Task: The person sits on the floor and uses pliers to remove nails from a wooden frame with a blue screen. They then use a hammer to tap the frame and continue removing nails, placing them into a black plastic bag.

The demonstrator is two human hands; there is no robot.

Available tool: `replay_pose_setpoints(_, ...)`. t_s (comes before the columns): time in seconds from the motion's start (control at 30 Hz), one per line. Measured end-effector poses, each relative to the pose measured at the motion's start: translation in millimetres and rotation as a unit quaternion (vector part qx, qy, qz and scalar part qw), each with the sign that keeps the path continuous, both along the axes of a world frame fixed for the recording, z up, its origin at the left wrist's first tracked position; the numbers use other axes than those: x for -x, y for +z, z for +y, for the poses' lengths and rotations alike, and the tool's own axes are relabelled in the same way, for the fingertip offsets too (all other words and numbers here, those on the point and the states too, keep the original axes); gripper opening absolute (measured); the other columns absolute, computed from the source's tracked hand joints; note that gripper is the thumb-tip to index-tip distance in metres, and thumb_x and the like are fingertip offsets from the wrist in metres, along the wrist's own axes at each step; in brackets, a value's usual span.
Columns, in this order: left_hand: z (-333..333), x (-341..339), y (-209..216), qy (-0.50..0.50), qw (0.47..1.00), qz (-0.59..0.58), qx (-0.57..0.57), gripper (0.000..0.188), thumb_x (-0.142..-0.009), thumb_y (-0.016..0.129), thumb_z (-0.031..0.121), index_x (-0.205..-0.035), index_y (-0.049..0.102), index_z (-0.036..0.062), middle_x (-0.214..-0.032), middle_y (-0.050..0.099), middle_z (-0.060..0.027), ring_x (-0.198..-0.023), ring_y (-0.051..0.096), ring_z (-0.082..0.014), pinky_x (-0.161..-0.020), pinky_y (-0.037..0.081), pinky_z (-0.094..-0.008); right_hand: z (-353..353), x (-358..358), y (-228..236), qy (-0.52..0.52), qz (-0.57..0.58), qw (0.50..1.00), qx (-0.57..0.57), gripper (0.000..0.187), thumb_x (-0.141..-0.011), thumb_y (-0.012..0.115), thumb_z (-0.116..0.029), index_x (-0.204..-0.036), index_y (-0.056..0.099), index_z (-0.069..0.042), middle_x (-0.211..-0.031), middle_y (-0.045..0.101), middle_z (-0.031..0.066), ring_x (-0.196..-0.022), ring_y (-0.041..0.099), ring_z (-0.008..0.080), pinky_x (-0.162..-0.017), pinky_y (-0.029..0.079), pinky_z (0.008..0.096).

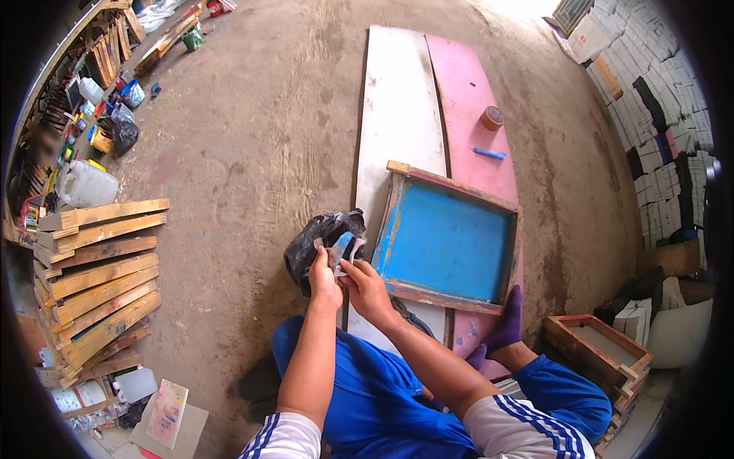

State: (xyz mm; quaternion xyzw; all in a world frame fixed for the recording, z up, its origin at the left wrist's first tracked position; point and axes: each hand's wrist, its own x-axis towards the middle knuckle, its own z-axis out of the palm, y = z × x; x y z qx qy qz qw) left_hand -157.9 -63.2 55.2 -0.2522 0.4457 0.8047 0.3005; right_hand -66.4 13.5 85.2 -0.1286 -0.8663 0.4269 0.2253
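Note:
My left hand (326, 281) and my right hand (367, 289) are close together, just left of a wooden screen-printing frame. Their fingers close on a small crumpled scrap (342, 249) with blue, white and dark patches; what it is made of is hard to tell. Behind and beside the scrap sits a black plastic bag (304, 243), partly covered by my left hand. The screen-printing frame (451, 243) has a blue mesh and lies flat across a white board (399, 115) and a pink board (466, 80).
On the pink board beyond the frame are a brown tape roll (492, 118) and a blue stick-like object (488, 154). Wooden frames (107, 264) are stacked at left, near a plastic jug (88, 183). More frames (600, 344) stand at right, below piled white bundles (665, 115).

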Motion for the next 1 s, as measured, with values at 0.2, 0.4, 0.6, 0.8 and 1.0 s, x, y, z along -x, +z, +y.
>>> replay_pose_setpoints(0.2,-2,0,10,-0.044,0.998,0.034,-0.032,0.054,-0.104,0.052,0.063,-0.113,0.065,0.0112,-0.101,0.062,-0.0004,-0.090,0.057,-0.0121,-0.083,0.047,-0.0297,5,13,-19,0.000,-0.088,0.994,0.058,0.030,-0.084,0.073,-0.006,-0.114,0.077,-0.005,-0.098,0.071,0.0198,-0.087,0.071,0.0408,-0.078,0.057,0.0447)
replay_pose_setpoints(0.4,2,-2,15,0.031,0.999,0.013,0.043,0.078,-0.100,0.052,0.070,-0.148,0.054,0.0086,-0.139,0.057,-0.0110,-0.121,0.053,-0.0209,-0.107,0.037,-0.0363,30,59,-27,-0.089,-0.186,0.975,0.088,0.025,-0.081,0.067,-0.008,-0.102,0.079,-0.002,-0.094,0.073,0.0252,-0.091,0.071,0.0424,-0.082,0.057,0.0464)
replay_pose_setpoints(0.6,-8,1,25,0.157,0.980,-0.060,0.107,0.063,-0.108,0.039,0.060,-0.130,0.062,0.0062,-0.123,0.062,-0.0048,-0.115,0.052,-0.0190,-0.105,0.037,-0.0419,18,91,-25,-0.029,-0.206,0.978,-0.003,0.021,-0.084,0.068,-0.007,-0.103,0.073,0.003,-0.105,0.070,0.0249,-0.100,0.068,0.0452,-0.087,0.055,0.0514)
replay_pose_setpoints(0.8,-11,1,13,0.186,0.976,-0.040,0.107,0.039,-0.108,0.048,0.045,-0.102,0.067,0.0119,-0.080,0.060,0.0047,-0.063,0.049,-0.0087,-0.060,0.038,-0.0265,20,111,-36,0.222,-0.111,0.961,-0.118,0.022,-0.086,0.066,-0.006,-0.105,0.070,0.003,-0.111,0.068,0.0241,-0.101,0.070,0.0440,-0.085,0.058,0.0510)
replay_pose_setpoints(1.0,-2,4,15,0.151,0.981,-0.015,0.118,0.058,-0.105,0.045,0.065,-0.097,0.068,0.0121,-0.077,0.057,0.0050,-0.062,0.047,-0.0090,-0.058,0.037,-0.0268,32,94,-14,0.119,-0.272,0.944,-0.148,0.045,-0.090,0.062,-0.012,-0.134,0.062,-0.009,-0.102,0.072,0.0177,-0.090,0.073,0.0390,-0.073,0.059,0.0491)
